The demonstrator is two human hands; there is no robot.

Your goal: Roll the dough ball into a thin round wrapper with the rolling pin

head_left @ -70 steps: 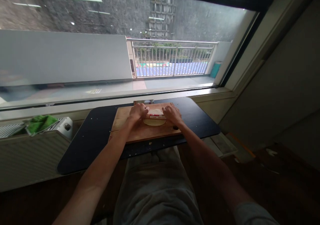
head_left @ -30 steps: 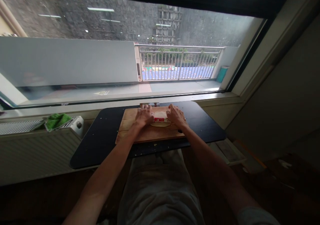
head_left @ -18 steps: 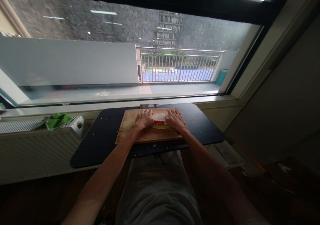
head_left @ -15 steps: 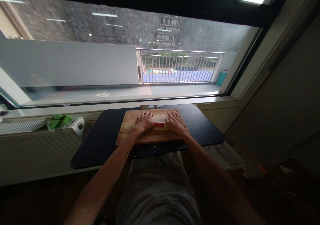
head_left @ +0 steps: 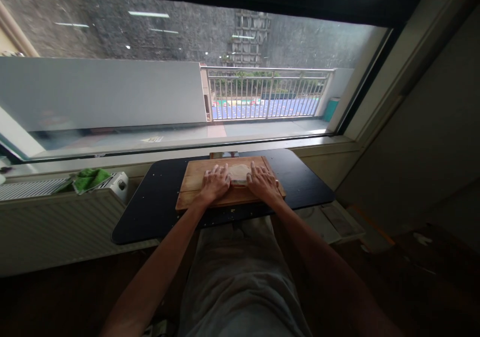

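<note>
A wooden board [head_left: 192, 186] lies on a small dark table [head_left: 150, 212] under the window. On the board sits a pale flat piece of dough [head_left: 238, 169]. Across its near edge lies a short cylinder-shaped roller [head_left: 240, 180], mostly hidden between my hands. My left hand [head_left: 215, 183] rests on the roller's left end with its fingers stretched flat and forward. My right hand [head_left: 262, 182] lies the same way on the right end. Both palms press down; neither hand wraps round anything.
A green cloth [head_left: 88, 178] lies on a white radiator [head_left: 56, 217] to the left. A small dark object [head_left: 224, 154] sits behind the board by the window sill. Pale crumbs dot the table. My lap is under the table's near edge.
My hands went from curled over the roller to flat with fingers stretched out. The roller's red label has turned out of sight. The roller has come toward the dough's near edge.
</note>
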